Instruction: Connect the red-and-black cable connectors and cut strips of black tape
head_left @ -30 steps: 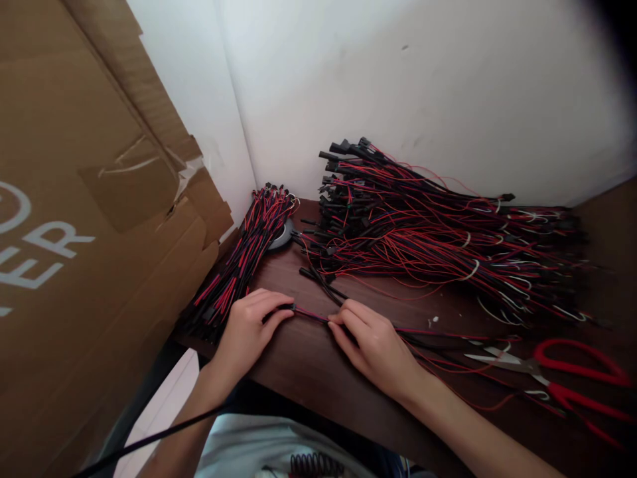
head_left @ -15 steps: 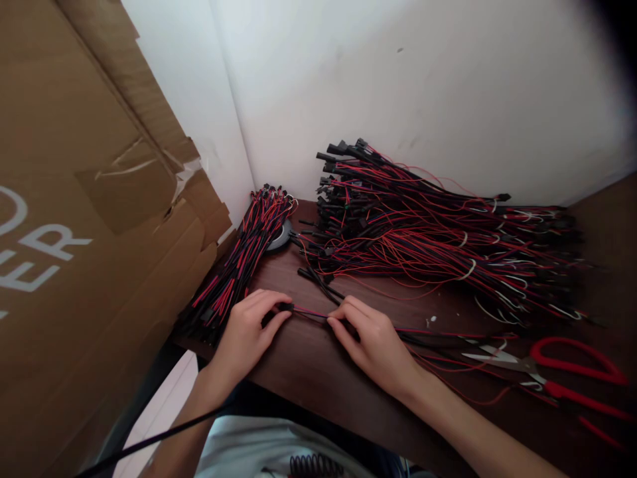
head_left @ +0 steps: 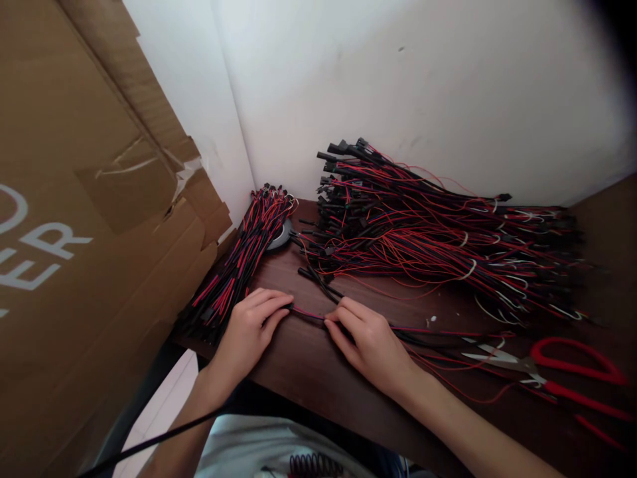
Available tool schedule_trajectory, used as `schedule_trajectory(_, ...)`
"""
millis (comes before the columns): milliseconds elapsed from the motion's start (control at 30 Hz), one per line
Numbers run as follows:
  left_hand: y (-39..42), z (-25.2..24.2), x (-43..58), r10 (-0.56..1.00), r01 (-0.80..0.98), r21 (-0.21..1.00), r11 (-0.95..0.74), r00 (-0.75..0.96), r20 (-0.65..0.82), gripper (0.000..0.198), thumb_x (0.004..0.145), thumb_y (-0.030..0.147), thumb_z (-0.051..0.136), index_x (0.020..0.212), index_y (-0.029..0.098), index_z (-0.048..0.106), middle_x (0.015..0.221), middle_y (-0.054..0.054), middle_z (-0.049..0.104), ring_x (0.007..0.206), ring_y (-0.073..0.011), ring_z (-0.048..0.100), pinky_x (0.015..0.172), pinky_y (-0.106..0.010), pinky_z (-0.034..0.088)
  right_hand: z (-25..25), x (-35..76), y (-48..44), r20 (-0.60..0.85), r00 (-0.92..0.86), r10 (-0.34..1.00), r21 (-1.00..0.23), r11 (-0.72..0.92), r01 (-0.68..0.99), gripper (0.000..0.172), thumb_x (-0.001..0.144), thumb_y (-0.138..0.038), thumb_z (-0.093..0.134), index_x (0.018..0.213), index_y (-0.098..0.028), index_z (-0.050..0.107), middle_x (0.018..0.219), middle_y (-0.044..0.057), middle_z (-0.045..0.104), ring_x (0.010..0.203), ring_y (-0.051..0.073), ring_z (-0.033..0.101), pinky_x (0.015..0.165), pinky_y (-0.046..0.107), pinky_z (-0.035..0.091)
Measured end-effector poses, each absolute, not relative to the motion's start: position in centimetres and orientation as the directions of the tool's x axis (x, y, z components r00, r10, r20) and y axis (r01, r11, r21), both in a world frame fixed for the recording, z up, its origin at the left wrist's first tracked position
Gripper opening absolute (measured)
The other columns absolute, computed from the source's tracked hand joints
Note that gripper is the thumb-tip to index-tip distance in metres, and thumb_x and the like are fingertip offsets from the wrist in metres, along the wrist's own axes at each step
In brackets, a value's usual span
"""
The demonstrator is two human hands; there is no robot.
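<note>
My left hand (head_left: 256,324) pinches the dark end piece of a wire cable, mostly hidden by the fingertips. A short stretch of red and dark wires (head_left: 308,314) runs from there to my right hand (head_left: 365,332), whose thumb and finger are closed on the same wires. Beyond the right hand the wires trail rightward over the table among other strands. Just behind my right hand lie black sleeved cable ends (head_left: 321,284). Beside my left hand is a bundle of red and black wires (head_left: 249,255).
Large bundles of red and black wires (head_left: 398,232), tied with white ties, lie along the wall. Red-handled scissors (head_left: 540,372) rest open on the brown table (head_left: 298,372) at right. A grey round object (head_left: 281,238) sits behind the left bundle. A cardboard box (head_left: 109,252) stands at left.
My left fingers have closed more tightly over the dark end piece, which now shows less. My right hand has shifted very slightly left, and the wire stretch between them sags a little.
</note>
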State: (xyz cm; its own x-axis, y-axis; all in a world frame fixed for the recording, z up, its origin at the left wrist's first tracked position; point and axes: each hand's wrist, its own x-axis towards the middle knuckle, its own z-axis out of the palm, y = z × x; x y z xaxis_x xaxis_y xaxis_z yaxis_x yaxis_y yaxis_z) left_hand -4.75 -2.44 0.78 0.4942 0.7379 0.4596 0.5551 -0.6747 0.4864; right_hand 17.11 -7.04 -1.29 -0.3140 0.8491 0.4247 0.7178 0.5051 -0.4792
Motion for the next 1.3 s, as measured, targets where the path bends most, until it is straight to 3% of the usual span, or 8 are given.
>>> schedule_trajectory(267,-2.52,0.03,-4.41,0.752,0.657,0.376,-0.653,0.507,0.421,0.026,0.093,0.017,0.053,0.116,0.018,0.065,0.101,-0.009,0.062,0.093,-0.0213,0.058,0.088,-0.040,0.050,-1.38,17.00,-6.99,0.404,-0.315,0.859,-0.451,0.487,0.748,0.020,0.095,-0.015,0.045,0.080,-0.017,0.058,0.079,0.005,0.057,0.071,0.017,0.057,0.065,0.028,0.047)
schedule_trajectory(467,-2.73,0.43,-4.65,0.745,0.689,0.295,-0.662,0.563,0.357,0.026,0.094,0.018,0.051,0.116,0.015,0.064,0.102,-0.010,0.058,0.092,-0.0220,0.053,0.080,-0.036,0.050,-1.15,17.13,-7.15,0.387,-0.343,0.856,-0.430,0.497,0.754,0.020,0.095,-0.016,0.044,0.081,-0.017,0.059,0.080,0.005,0.057,0.072,0.017,0.057,0.065,0.029,0.048)
schedule_trajectory(633,-2.72,0.67,-4.81,0.727,0.689,0.248,-0.680,0.592,0.348,0.024,0.095,0.017,0.049,0.114,0.015,0.064,0.101,-0.010,0.059,0.091,-0.0219,0.053,0.079,-0.035,0.050,-0.88,17.72,-7.32,0.380,-0.407,0.830,-0.449,0.551,0.704,0.011,0.094,-0.021,0.053,0.095,-0.014,0.061,0.088,0.008,0.059,0.079,0.020,0.059,0.069,0.031,0.051)
schedule_trajectory(867,-2.87,0.73,-4.68,0.707,0.682,0.215,-0.699,0.617,0.345,0.032,0.095,0.016,0.048,0.124,0.012,0.058,0.114,-0.014,0.059,0.105,-0.0259,0.051,0.090,-0.043,0.048,-1.42,17.56,-7.34,0.421,-0.432,0.798,-0.337,0.579,0.742,0.013,0.094,-0.016,0.050,0.089,-0.013,0.062,0.083,0.007,0.058,0.076,0.020,0.056,0.068,0.031,0.050)
schedule_trajectory(967,-2.79,0.89,-4.36,0.649,0.604,0.245,-0.758,0.661,0.378,0.032,0.094,0.015,0.051,0.126,0.013,0.057,0.122,-0.013,0.059,0.111,-0.0255,0.049,0.094,-0.044,0.046,-1.63,17.38,-7.32,0.435,-0.427,0.793,-0.312,0.577,0.754,0.016,0.094,-0.016,0.050,0.085,-0.014,0.062,0.081,0.007,0.058,0.073,0.018,0.054,0.066,0.030,0.048)
schedule_trajectory(1167,-2.43,0.67,-4.03,0.618,0.500,0.368,-0.784,0.681,0.392,0.017,0.094,0.015,0.053,0.101,0.015,0.068,0.100,-0.009,0.064,0.094,-0.0197,0.055,0.082,-0.035,0.049,-1.66,17.37,-7.36,0.436,-0.429,0.791,-0.311,0.580,0.753,0.017,0.095,-0.017,0.048,0.085,-0.014,0.062,0.082,0.007,0.058,0.074,0.018,0.055,0.067,0.030,0.048)
schedule_trajectory(1300,-2.22,0.48,-4.05,0.627,0.478,0.415,-0.774,0.671,0.396,0.017,0.093,0.015,0.054,0.100,0.015,0.070,0.096,-0.009,0.062,0.091,-0.0185,0.054,0.078,-0.033,0.048,-1.38,17.62,-7.34,0.412,-0.382,0.827,-0.477,0.554,0.682,0.016,0.096,-0.016,0.047,0.092,-0.014,0.063,0.085,0.008,0.060,0.077,0.018,0.058,0.069,0.030,0.050)
